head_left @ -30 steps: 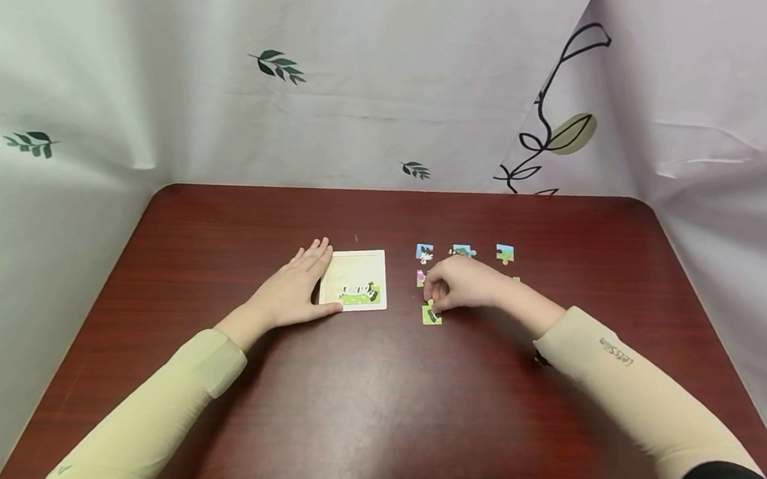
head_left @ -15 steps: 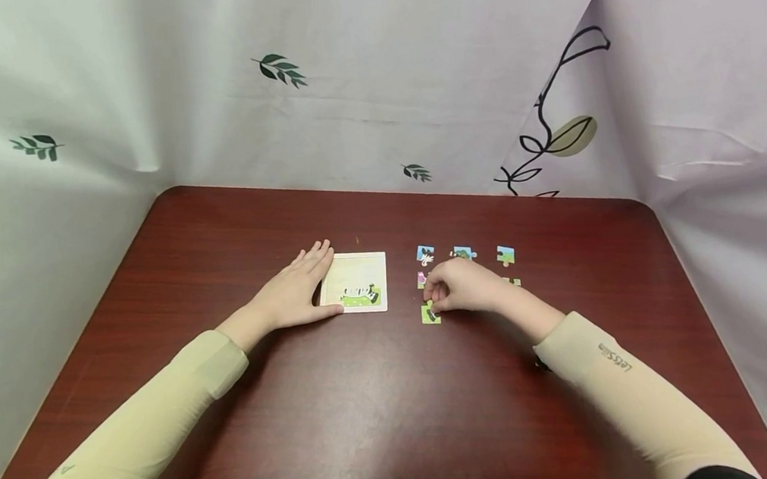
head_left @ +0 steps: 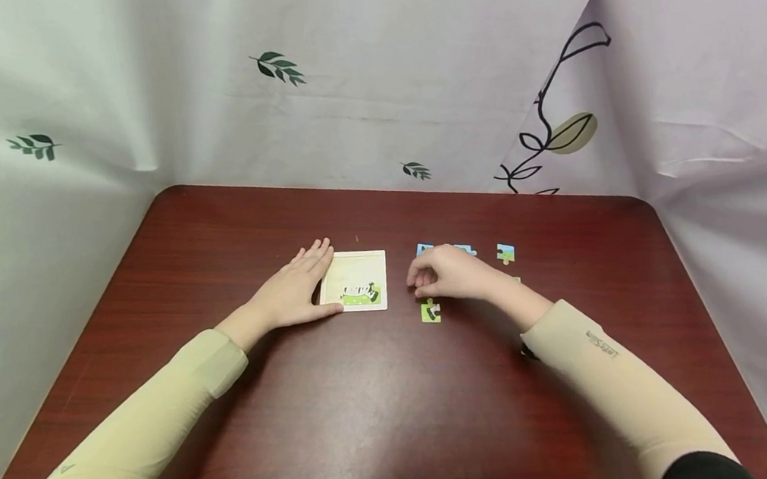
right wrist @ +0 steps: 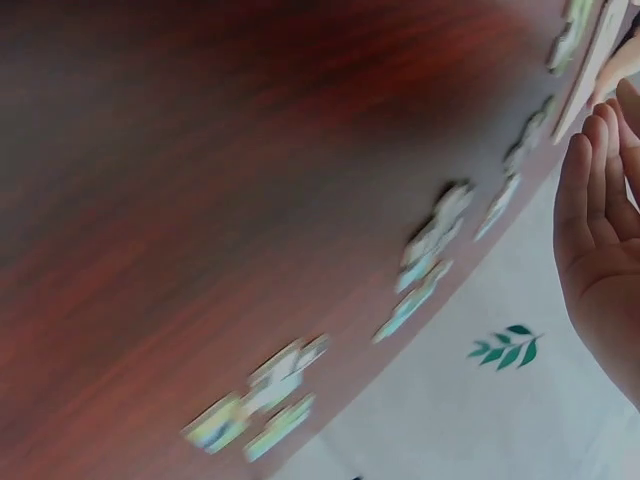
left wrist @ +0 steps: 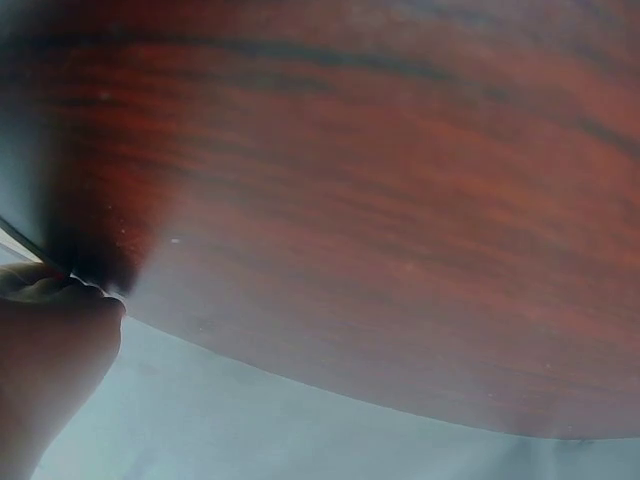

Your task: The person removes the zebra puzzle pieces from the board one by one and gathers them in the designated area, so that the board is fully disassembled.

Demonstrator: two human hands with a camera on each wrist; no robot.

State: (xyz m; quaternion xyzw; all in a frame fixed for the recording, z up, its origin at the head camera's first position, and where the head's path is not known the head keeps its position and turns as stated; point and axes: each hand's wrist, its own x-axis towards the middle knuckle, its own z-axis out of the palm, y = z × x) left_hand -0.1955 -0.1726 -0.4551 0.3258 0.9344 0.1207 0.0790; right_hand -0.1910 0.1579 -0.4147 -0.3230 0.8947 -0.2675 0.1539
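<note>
My left hand (head_left: 295,289) lies flat with fingers spread along the left side of a square puzzle tray (head_left: 352,269). Its thumb reaches the tray's lower edge. Zebra-picture puzzle pieces (head_left: 361,295) lie along the bottom inside the tray. My right hand (head_left: 451,271) hovers over the loose puzzle pieces on the right, fingers loosely bent, and hides some of them. In the right wrist view its fingers (right wrist: 590,180) show nothing held. Just below the hand lies a green piece (head_left: 431,312) with a black and white pattern.
Several more loose pieces lie around the right hand, including a blue-green piece (head_left: 505,252) to its right and a blue piece (head_left: 424,249) behind it. The dark red table (head_left: 344,410) ends at a pale leaf-printed curtain (head_left: 344,106).
My right hand has lifted off the green piece and moved slightly up and left, covering the pink piece seen before. The left hand and tray stay in place.
</note>
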